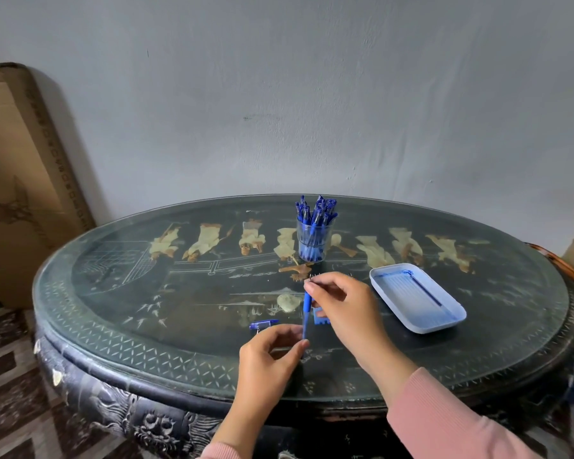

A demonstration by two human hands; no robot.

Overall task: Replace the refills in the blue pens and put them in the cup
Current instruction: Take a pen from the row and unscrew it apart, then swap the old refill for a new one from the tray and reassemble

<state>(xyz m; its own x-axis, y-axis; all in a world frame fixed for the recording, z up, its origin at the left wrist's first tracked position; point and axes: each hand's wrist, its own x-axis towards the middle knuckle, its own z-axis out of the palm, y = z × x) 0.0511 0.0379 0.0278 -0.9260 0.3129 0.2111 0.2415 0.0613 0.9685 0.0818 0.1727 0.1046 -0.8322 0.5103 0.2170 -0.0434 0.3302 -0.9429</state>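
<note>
Status: one pen barrel is held upright above the table, in front of the cup, which already holds many blue pens.

Grip: the left hand pinches the barrel's lower end in a narrow fingertip hold. The right hand pinches narrowly at the barrel's top end. I cannot tell whether a refill sits between those fingers.

Hazards, as I judge them:
1. Both holds are fingertip-only. A sideways pull could tip the barrel and drop it on the glass top.
2. A thin refill entered off-axis could bend or jam.
3. The loose pen part lies just beside the left hand. A wrist sweep could knock it toward the table edge.
4. The tray holds a spare refill near the right forearm, so a sleeve could drag the tray.
</note>
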